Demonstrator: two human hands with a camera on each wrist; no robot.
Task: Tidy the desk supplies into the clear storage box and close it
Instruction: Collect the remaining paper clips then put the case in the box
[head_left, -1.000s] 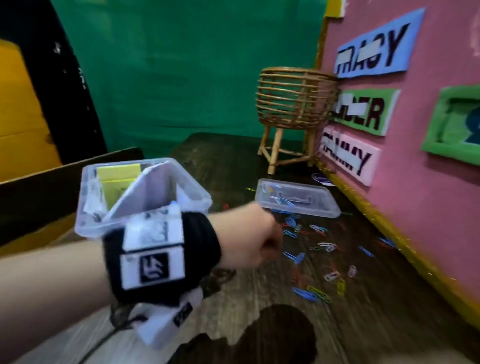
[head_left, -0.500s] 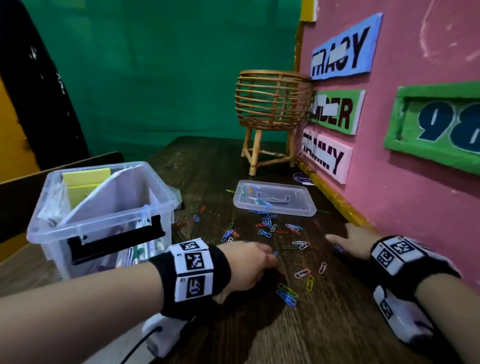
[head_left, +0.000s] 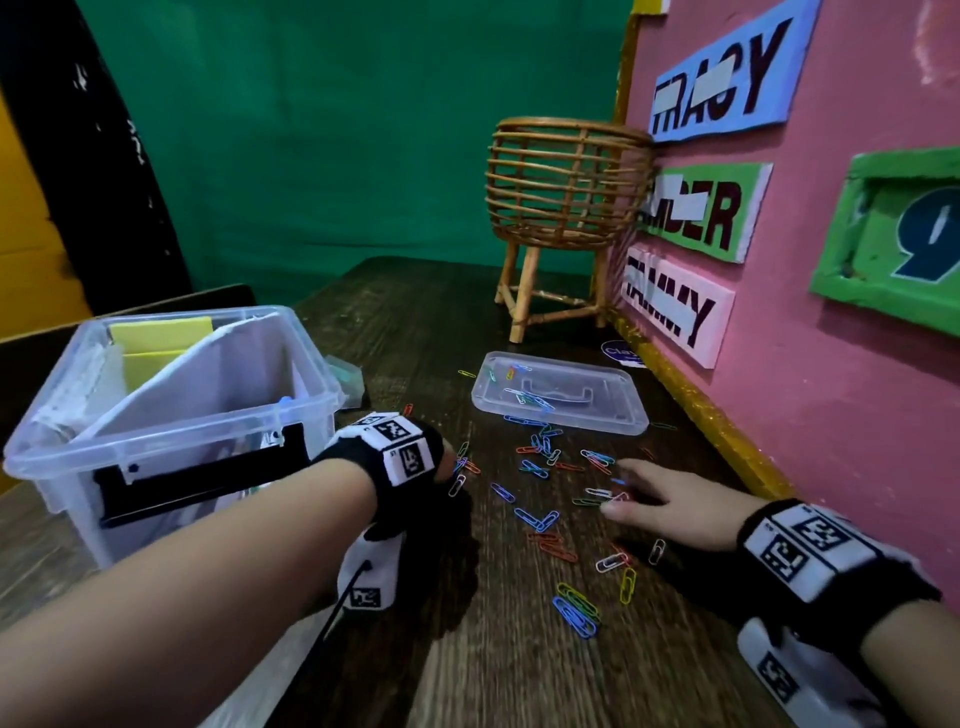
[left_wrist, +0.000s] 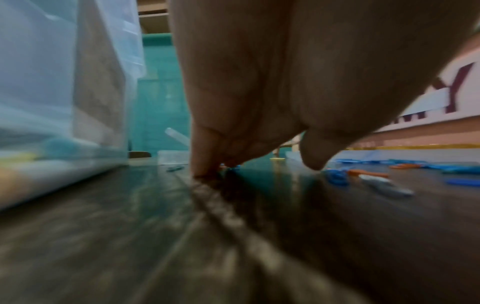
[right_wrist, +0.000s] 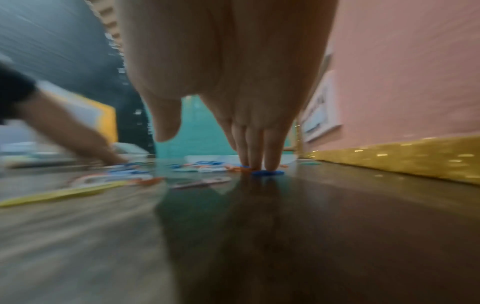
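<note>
While paper clips (head_left: 540, 457) lie scattered over the dark wooden desk (head_left: 467, 665), both hands are down among them. The right hand (head_left: 670, 504) lies flat with straight fingers (right_wrist: 270, 160), their tips pressing on a blue clip (right_wrist: 267, 173) near the yellow trim (head_left: 696, 410) of the pink board (head_left: 831, 395). The left hand (left_wrist: 259, 92) sits just beside the box (head_left: 171, 431), fingertips touching the desk at the near-left edge of the scatter; its fingers point down, the thumb held apart, and it grips nothing that I can see, though the head view hides it behind the wristband (head_left: 395, 452). The box stands open at the left, holding yellow pads (head_left: 156, 338) and white paper (head_left: 218, 374). Its lid (head_left: 561, 397) lies flat farther back, a few clips on it. Behind the lid stands a wicker basket (head_left: 566, 187) on legs.
</note>
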